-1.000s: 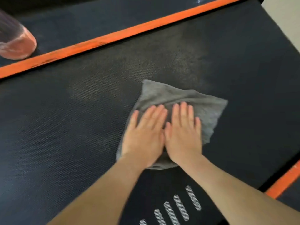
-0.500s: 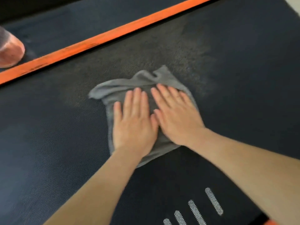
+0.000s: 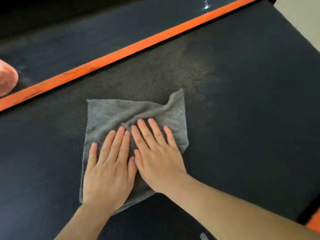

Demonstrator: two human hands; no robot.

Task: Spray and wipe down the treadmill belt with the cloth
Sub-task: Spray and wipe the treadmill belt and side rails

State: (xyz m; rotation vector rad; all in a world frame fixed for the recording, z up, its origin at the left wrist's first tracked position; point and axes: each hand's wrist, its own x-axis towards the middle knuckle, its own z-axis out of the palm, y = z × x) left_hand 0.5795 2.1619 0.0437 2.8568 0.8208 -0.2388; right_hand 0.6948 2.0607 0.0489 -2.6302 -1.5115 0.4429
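A grey cloth [image 3: 112, 115] lies spread on the dark textured treadmill belt [image 3: 251, 118], with a wrinkle near its far right corner. My left hand [image 3: 109, 168] presses flat on the cloth's near left part, fingers straight. My right hand [image 3: 155, 156] lies flat beside it on the cloth, its fingers angled to the upper left and touching the left hand. A duller, greyish patch [image 3: 164, 70] marks the belt beyond the cloth. At the left edge, the pink base of a clear bottle [image 3: 7, 80] stands on the side rail.
An orange stripe [image 3: 131, 47] runs diagonally along the belt's far edge, with the dark side rail [image 3: 86, 32] beyond it. Another orange strip [image 3: 314, 222] shows at the lower right. Pale floor [image 3: 304, 18] appears at the top right. White markings [image 3: 204, 236] sit on the belt near the bottom.
Both hands slid the cloth left across the belt half a second ago, then back toward the right and nearer. The cloth now lies more spread out.
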